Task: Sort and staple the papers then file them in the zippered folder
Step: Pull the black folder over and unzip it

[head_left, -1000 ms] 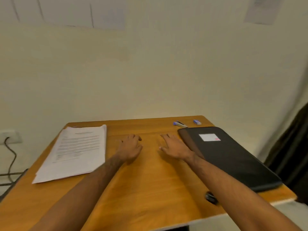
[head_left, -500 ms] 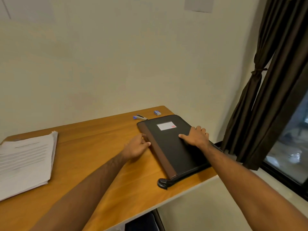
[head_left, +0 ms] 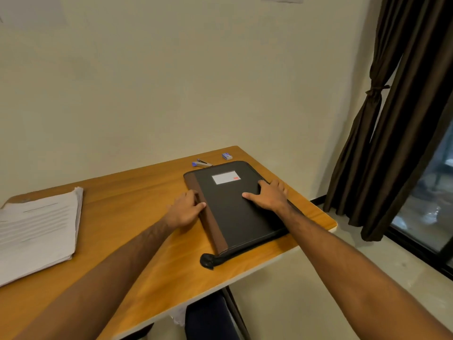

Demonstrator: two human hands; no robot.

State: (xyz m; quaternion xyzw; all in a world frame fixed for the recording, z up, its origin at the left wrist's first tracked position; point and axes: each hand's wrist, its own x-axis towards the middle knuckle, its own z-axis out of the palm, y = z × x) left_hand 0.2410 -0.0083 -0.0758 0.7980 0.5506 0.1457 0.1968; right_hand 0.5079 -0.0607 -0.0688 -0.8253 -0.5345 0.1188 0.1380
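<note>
- A dark seat is glimpsed below the desk's near edge.
- The desk is seen as a wooden top, with both forearms stretched across it from the near edge.
- A black zipper pull is found lying on the desk at the folder's near corner, close to the desk's near edge.
- The papers are left as one unstapled stack at the desk's left edge, well apart from both hands.
- The left hand is curled against the brown spine of the zippered folder, with the thumb laid on the spine; a full grasp cannot be told.
- The right hand is laid flat on the black cover, fingers spread and straight, nothing being grasped.
- The folder is placed along the desk's right edge, apparently zipped.
- The stapler and a small staple box are set at the far right corner, beyond the folder.
- The step in hand is judged to be readying the folder; sorting and stapling are not yet done.
- Next, the pull would need to be pinched and drawn round the edge while the cover is steadied.
</note>
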